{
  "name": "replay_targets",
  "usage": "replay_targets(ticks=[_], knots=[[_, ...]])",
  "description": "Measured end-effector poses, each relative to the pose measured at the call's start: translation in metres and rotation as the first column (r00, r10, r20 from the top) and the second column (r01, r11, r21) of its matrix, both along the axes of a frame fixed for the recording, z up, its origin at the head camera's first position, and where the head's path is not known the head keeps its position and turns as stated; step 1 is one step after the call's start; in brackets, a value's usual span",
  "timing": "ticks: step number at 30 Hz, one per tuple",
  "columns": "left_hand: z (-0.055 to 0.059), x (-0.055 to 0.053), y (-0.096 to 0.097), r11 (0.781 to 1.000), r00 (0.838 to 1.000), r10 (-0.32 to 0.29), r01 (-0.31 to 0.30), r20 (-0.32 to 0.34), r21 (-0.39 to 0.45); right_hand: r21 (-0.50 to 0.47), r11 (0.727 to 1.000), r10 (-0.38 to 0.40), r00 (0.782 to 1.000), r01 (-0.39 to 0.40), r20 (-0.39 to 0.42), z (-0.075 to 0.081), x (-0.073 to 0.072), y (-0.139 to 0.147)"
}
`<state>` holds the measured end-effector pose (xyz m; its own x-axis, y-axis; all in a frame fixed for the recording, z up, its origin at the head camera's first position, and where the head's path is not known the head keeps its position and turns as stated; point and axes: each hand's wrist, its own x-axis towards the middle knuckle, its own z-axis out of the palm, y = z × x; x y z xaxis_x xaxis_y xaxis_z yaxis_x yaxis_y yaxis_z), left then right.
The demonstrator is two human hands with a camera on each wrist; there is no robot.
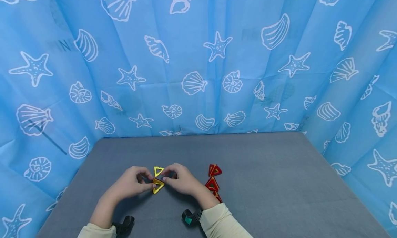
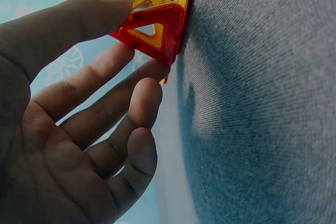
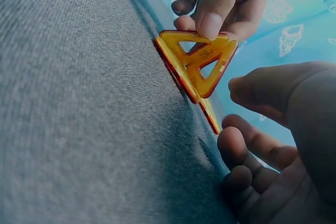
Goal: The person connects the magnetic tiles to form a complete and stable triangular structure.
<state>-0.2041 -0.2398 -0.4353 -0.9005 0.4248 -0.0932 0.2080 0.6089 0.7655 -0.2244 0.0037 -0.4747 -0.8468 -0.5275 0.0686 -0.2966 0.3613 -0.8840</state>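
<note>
In the head view my left hand [image 1: 131, 183] pinches a small pyramid of triangular magnetic tiles [image 1: 159, 188] between thumb and fingers, low over the grey table. The left wrist view has a red triangular tile [image 2: 172, 24] on its near side, with yellow behind. From the right wrist view a yellow triangular tile [image 3: 212, 80] faces my right hand. My right hand [image 1: 181, 179] is close beside the pyramid, thumb and fingers apart, fingertips near its lower edge. Just behind the pyramid is another yellow triangular tile [image 1: 156, 171], lying flat.
To the right of my right hand, red triangular tiles form a row: a raised group [image 1: 212, 169] at the back, another [image 1: 212, 186] in the middle, and one [image 1: 217, 196] partly hidden by my forearm. A blue shell-print curtain [image 1: 198, 103] borders the grey table [image 1: 279, 183].
</note>
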Motion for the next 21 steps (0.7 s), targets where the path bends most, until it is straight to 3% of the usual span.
replay_targets(ticks=[6,11,21], knots=[[0.002,0.000,-0.004,1.000,1.000,-0.002,0.002,0.021,-0.006,0.052,0.999,0.003,1.000,-0.003,-0.004,-0.001,-0.001,-0.001],[0.001,0.000,-0.007,1.000,1.000,-0.006,0.006,0.020,-0.008,0.155,0.988,0.029,0.998,-0.021,-0.053,-0.001,0.000,-0.003],[-0.004,-0.003,-0.017,1.000,0.999,-0.014,0.014,0.044,0.002,0.368,0.929,0.125,0.975,-0.048,-0.187,0.001,0.003,-0.010]])
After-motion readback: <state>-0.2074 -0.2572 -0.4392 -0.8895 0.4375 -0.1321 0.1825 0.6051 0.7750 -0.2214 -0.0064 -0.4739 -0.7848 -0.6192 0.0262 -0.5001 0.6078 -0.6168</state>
